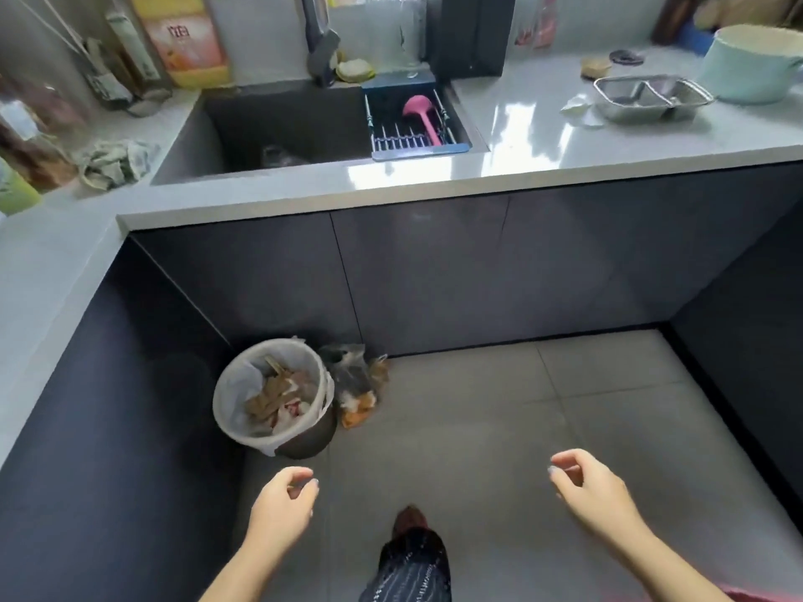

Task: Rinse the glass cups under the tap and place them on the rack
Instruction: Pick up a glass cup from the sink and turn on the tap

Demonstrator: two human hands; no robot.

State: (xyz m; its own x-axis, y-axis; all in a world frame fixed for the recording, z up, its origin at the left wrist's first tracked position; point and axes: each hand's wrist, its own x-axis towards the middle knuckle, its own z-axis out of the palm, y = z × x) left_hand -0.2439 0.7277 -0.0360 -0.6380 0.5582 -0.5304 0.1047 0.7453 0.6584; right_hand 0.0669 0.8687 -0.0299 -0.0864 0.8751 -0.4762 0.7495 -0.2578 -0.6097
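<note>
A dark sink (243,123) is set into the pale counter ahead of me, with the tap (319,41) hanging over its back edge. A glass cup (278,156) lies blurred at the sink bottom. A blue-framed wire rack (417,143) spans the sink's right end and holds a pink ladle (423,113). My left hand (284,501) and my right hand (586,484) hang low over the floor, far short of the counter. Both hold nothing, with fingers loosely curled and apart.
A lined waste bin (273,395) and a filled bag (356,382) stand on the floor by the cabinet corner. The counter (521,136) carries a steel divided tray (652,97), a mint pot (756,63), a crumpled cloth (115,162) and bottles at left.
</note>
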